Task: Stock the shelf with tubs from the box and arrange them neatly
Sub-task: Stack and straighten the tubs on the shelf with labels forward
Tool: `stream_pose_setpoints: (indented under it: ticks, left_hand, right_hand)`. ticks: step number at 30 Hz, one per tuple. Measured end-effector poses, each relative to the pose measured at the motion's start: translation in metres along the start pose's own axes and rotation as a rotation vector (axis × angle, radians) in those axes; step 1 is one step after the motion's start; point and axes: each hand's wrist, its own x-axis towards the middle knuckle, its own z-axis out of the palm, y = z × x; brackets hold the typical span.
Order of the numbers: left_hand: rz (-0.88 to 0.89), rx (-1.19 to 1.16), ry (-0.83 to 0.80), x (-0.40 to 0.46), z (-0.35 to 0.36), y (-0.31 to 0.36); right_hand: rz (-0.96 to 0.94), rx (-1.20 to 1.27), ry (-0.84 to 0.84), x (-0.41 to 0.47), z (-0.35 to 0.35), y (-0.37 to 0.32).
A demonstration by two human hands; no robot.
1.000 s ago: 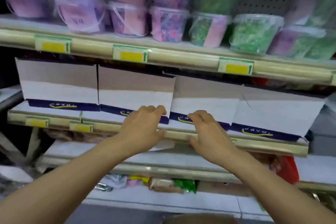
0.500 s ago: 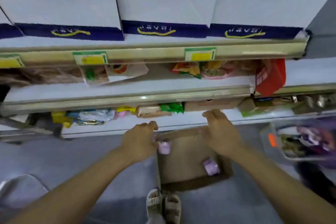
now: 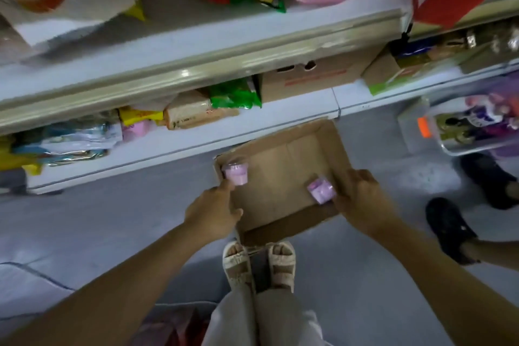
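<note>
An open cardboard box (image 3: 283, 177) lies on the floor in front of my feet. Two small pink tubs are inside it. One tub (image 3: 236, 174) stands in the far left corner. The other tub (image 3: 321, 191) lies tilted against the right wall. My left hand (image 3: 213, 212) reaches over the box's left wall, its fingertips touching the base of the left tub. At the right wall, my right hand (image 3: 363, 201) has its fingers bent down beside the tilted tub and touching it; its fingertips are hidden. The lowest shelf (image 3: 179, 146) runs just behind the box.
Snack bags (image 3: 233, 97) and a brown carton (image 3: 309, 78) sit on the lower shelves. A clear bin (image 3: 455, 132) with packets stands on the floor at the right, next to another person's dark shoes (image 3: 449, 230). Grey floor spreads to the left.
My view dropped from the upper shelves to the floor. Both hands came down from the shelf edge to the box and now reach the two pink tubs.
</note>
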Motion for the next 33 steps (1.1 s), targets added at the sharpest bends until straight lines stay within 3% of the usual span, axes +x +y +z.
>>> stream_pose_setpoints:
  ticks: [6,13,19,23,28,33]
  left_hand:
    - [-0.014,0.007,0.024,0.089,0.08,-0.008]
    - [0.013,0.069,0.069,0.209,0.164,-0.033]
    - [-0.093,0.154,0.201,0.292,0.203,-0.066]
    - [-0.09,0.253,0.303,0.328,0.218,-0.084]
    - [-0.106,0.381,0.269,0.355,0.231,-0.099]
    - [-0.003,0.462,0.32,0.363,0.235,-0.101]
  right_hand:
    - [0.274,0.033,-0.078,0.039,0.086,0.076]
    - [0.285,0.023,-0.176,0.115,0.202,0.158]
    - [0.188,-0.104,-0.102,0.177,0.294,0.213]
    - [0.254,-0.122,-0.057,0.205,0.333,0.238]
    - [0.25,-0.204,0.027,0.217,0.359,0.247]
    - [0.199,-0.168,0.148,0.218,0.365,0.233]
